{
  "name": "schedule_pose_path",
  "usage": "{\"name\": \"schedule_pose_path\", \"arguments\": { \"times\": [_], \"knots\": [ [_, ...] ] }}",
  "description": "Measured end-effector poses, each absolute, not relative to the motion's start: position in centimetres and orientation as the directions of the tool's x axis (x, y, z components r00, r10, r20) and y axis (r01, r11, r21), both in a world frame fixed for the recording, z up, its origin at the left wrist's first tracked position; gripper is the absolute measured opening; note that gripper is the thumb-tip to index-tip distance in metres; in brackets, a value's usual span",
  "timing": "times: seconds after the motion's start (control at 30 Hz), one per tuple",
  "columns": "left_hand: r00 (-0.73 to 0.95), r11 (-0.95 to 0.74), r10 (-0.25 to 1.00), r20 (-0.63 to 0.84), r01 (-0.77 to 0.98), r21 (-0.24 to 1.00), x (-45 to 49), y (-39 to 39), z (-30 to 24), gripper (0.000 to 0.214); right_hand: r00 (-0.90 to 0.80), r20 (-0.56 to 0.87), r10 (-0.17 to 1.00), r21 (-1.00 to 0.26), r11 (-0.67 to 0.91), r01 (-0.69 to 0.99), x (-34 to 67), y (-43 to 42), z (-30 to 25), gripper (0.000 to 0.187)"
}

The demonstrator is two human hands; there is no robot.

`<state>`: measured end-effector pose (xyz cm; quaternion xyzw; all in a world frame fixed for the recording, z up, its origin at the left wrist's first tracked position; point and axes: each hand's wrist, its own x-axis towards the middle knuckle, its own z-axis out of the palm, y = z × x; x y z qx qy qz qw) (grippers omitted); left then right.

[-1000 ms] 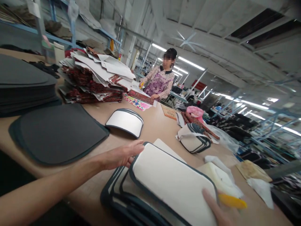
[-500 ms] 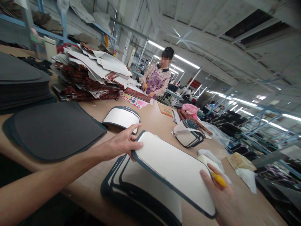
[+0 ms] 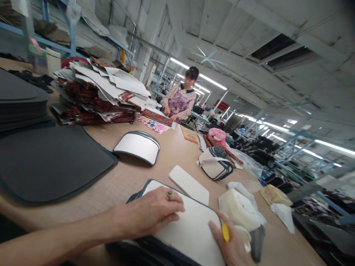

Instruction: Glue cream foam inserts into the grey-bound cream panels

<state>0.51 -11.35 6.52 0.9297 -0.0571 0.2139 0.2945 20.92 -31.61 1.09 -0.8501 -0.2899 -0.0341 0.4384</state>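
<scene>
A white panel with a dark edge (image 3: 191, 229) lies over a stack of similar dark-edged panels (image 3: 158, 245) near the table's front. My left hand (image 3: 152, 212) rests on its upper left part, fingers slightly bent and together, with a ring on one finger. At the panel's right edge is my right hand (image 3: 231, 240), thumb on top and fingers round the side. A yellow object (image 3: 225, 232), perhaps a tool handle, sits between its thumb and forefinger. Just behind the panel lies a plain white rounded plate (image 3: 190, 184).
A cream plastic container (image 3: 238, 207) stands right of my right hand. Farther off are a curved white panel (image 3: 137, 147), a tied bundle of panels (image 3: 216, 164) and a large dark sheet (image 3: 55, 162). Piled patterned pieces (image 3: 97, 92) stand back left; a person (image 3: 180, 96) works across the table.
The panel has come down from the air onto the stack. My left hand has left its left edge and moved onto its top. The white plate and cream container are more exposed.
</scene>
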Motion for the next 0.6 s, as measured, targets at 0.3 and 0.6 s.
{"name": "schedule_pose_path", "arguments": {
  "times": [0.3,0.6],
  "knots": [
    [0.957,-0.913,-0.101,0.271,-0.197,0.357,2.2,-12.7,4.1,0.040,0.689,0.595,0.413,-0.425,-0.566,0.706,21.4,-32.3,0.2,0.036],
    [0.957,-0.938,-0.086,0.278,-0.172,0.301,1.9,-12.7,4.5,0.035,0.493,0.577,0.651,-0.481,-0.217,0.850,18.9,-26.2,-5.9,0.031]
  ]
}}
